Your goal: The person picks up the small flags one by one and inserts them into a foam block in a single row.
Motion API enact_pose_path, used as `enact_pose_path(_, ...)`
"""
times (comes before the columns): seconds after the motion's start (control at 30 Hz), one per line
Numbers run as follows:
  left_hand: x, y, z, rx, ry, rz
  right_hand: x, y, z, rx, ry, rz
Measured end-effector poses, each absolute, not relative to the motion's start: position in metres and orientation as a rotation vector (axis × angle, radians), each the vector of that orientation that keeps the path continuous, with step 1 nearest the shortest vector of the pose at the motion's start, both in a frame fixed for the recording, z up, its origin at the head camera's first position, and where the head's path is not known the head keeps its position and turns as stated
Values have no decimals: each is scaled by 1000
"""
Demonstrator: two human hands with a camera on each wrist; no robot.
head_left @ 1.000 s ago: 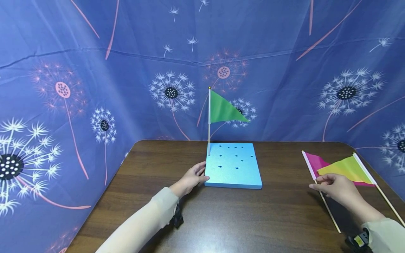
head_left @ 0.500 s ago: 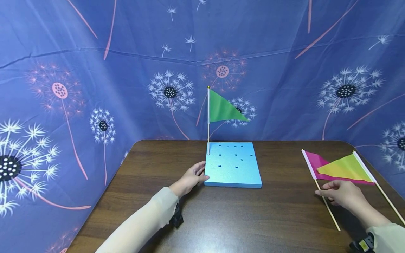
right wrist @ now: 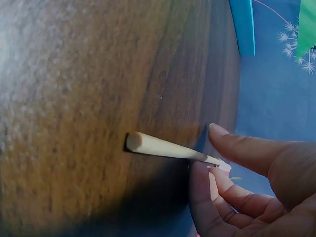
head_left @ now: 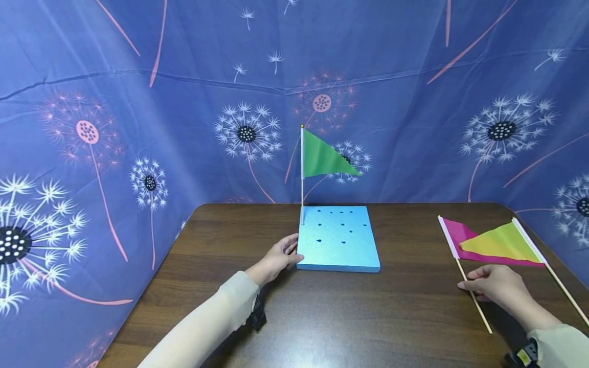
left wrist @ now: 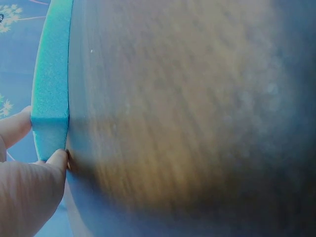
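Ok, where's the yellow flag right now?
In the head view, the yellow flag lies at far right, overlapping the pink flag, just beyond the right hand.

Left hand (head_left: pixel 275 260) holds light-blue holed board (head_left: pixel 331 256) at its 8 o'clock; green pennant (head_left: pixel 323 158) upright at board's 10; yellow pennant (head_left: pixel 503 243) overlaps magenta pennant (head_left: pixel 457 234) at 3, right hand (head_left: pixel 499 289) at magenta one's stick (head_left: pixel 481 313); wooden tabletop (head_left: pixel 359 312)

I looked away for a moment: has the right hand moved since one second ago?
Yes, down the picture, judged against the yellow flag in the head view: the right hand overlapped its cloth a second ago and now sits just below it.
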State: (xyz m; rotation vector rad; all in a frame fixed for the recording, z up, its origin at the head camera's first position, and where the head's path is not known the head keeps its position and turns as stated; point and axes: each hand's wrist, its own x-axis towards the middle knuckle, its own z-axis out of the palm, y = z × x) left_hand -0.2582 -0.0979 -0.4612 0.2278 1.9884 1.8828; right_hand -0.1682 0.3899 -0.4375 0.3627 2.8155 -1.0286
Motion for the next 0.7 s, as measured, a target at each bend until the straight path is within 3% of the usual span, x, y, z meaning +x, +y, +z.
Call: enact_pose_path(0.7,-254,-98,-459,249,2017,1876,-174,384,-438,369,2708,-1089)
